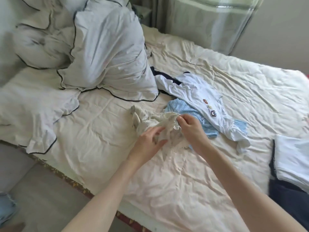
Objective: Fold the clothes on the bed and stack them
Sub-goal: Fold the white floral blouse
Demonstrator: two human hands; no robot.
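While a folded stack (294, 158) is sitting at the bed's (217, 173) right edge, the left hand (148, 143) and right hand (192, 129) are pinching a crumpled cream garment (150, 121) mid-bed, leaving the white shirt (197, 99) and blue knit (182, 108) just beyond it unfolded.

Crumpled cream lace garment (160, 126) beside blue knit (182, 108) and white shirt (197, 97), on the bed (167, 181).

two hands (150, 139) (192, 129), three loose garments (160, 126) (182, 108) (197, 96), one folded stack (292, 158), two pillows (108, 52) (40, 46)
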